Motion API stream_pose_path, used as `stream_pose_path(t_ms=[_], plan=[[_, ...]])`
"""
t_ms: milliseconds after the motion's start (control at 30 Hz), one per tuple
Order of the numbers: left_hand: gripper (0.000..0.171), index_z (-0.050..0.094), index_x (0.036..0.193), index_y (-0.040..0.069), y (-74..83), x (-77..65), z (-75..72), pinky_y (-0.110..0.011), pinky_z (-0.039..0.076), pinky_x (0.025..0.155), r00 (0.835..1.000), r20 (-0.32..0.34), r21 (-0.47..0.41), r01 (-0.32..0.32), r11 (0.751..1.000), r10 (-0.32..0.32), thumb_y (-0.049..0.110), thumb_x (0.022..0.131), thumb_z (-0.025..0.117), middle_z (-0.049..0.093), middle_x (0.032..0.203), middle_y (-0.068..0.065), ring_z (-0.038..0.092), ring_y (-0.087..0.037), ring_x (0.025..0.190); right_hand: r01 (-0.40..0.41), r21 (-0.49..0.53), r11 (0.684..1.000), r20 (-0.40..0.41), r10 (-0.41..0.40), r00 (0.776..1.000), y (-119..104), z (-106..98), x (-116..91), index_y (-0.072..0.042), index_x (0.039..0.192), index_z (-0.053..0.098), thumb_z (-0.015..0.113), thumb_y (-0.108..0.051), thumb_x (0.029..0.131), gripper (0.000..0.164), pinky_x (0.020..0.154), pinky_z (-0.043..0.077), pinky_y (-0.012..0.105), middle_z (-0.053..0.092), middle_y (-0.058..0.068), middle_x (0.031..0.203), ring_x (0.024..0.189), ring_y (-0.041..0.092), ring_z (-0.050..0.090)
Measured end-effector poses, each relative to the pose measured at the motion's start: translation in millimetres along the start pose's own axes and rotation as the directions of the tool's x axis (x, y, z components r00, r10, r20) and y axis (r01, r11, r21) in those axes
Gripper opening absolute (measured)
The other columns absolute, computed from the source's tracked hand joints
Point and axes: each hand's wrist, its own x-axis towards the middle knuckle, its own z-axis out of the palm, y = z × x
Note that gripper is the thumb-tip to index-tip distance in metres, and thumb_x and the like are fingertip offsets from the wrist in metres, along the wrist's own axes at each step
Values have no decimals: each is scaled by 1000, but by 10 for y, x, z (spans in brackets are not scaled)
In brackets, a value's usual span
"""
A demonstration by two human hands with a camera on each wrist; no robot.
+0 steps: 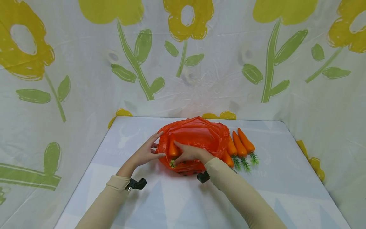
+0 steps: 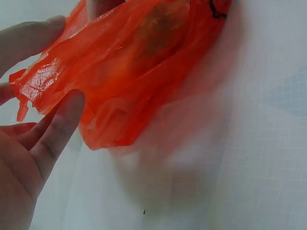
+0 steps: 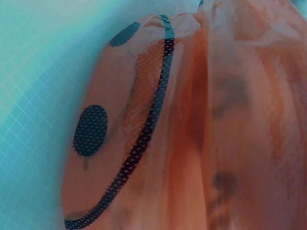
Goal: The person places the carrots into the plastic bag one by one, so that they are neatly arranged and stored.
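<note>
A red plastic bag [image 1: 197, 135] lies on the table with its mouth towards me. My left hand [image 1: 146, 153] holds the bag's left rim, fingers and thumb spread along it; in the left wrist view the bag's edge [image 2: 43, 81] runs between them. Inside the mouth, my right hand [image 1: 187, 153] has its fingers about an orange toy carrot [image 1: 172, 149] with a green top. Its hidden fingers do not show. The right wrist view shows only the bag's side [image 3: 144, 120], printed with a black curve and dark ovals.
Several more toy carrots [image 1: 239, 144] with green leafy tops lie right of the bag, partly covered by it. The pale table [image 1: 160, 203] ends at a flower-patterned curtain [image 1: 217, 63] at the back and sides.
</note>
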Motion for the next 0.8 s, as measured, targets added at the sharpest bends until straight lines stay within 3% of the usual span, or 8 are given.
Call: stream_pose_path(t_ms=[233,400,633,800], plan=[[95,23,163,27,14,13,16,-48,56,95,998,25,-55,52,997,-50,27,88,81,24,166,-14,58,-42,125,22,34,999,10,-23,1000,18,-39,-33,-27,165,12,83,-46,82,111,117,27,63,30,5,162,144,32,27],[95,22,164,27,35,20,15,-46,57,94,998,27,-62,63,996,-62,28,89,80,28,164,-15,59,-38,123,27,50,998,11,-28,1000,56,-70,-69,-29,165,14,84,-45,82,110,116,31,61,32,4,162,142,30,31],[94,23,163,25,25,17,28,-47,55,96,998,14,-59,69,996,-68,28,89,81,28,164,-15,58,-37,123,59,111,992,-1,-59,998,148,-93,-93,-28,164,22,83,-40,85,100,111,41,54,47,2,148,114,19,56],[95,21,164,25,21,16,48,-46,56,95,997,30,-100,76,992,-73,27,89,80,24,165,-15,57,-39,126,87,149,985,-42,-81,996,185,-98,-101,-27,162,30,81,-37,87,91,105,47,50,49,2,148,104,16,63]])
